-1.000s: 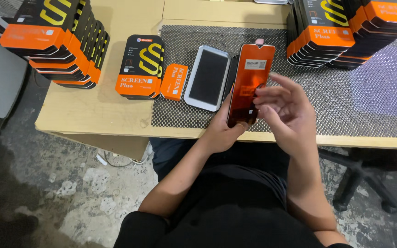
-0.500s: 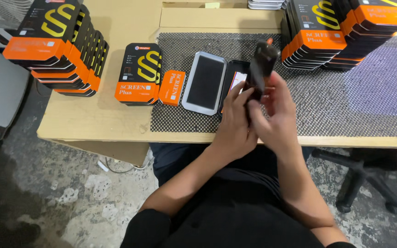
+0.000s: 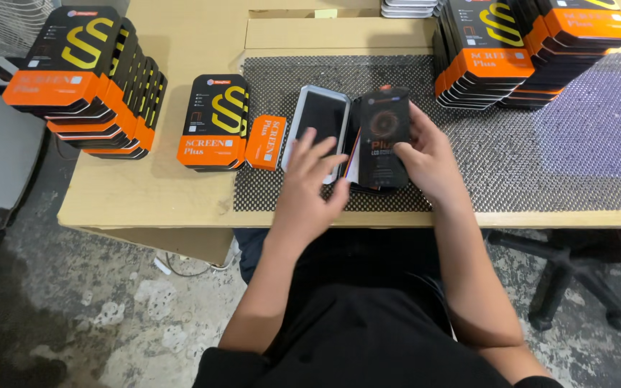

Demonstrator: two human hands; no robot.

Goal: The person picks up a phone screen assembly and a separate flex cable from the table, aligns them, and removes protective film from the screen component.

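Here, at the tan wooden table (image 3: 145, 194): my right hand (image 3: 429, 162) is clamped on a flat black printed card sleeve (image 3: 384, 136), thumb on its face, fingers round the right edge, holding it just over the black mesh mat (image 3: 512, 165). My left hand (image 3: 310, 183) hovers w/ fingers spread apart, gripping nothing, tips over a white tray holding a dark glass panel (image 3: 318, 129), which lies on the mat just left of the sleeve. Stacks of black-and-orange boxes (image 3: 88, 79) stand far left; more boxes (image 3: 519, 43) upper right.
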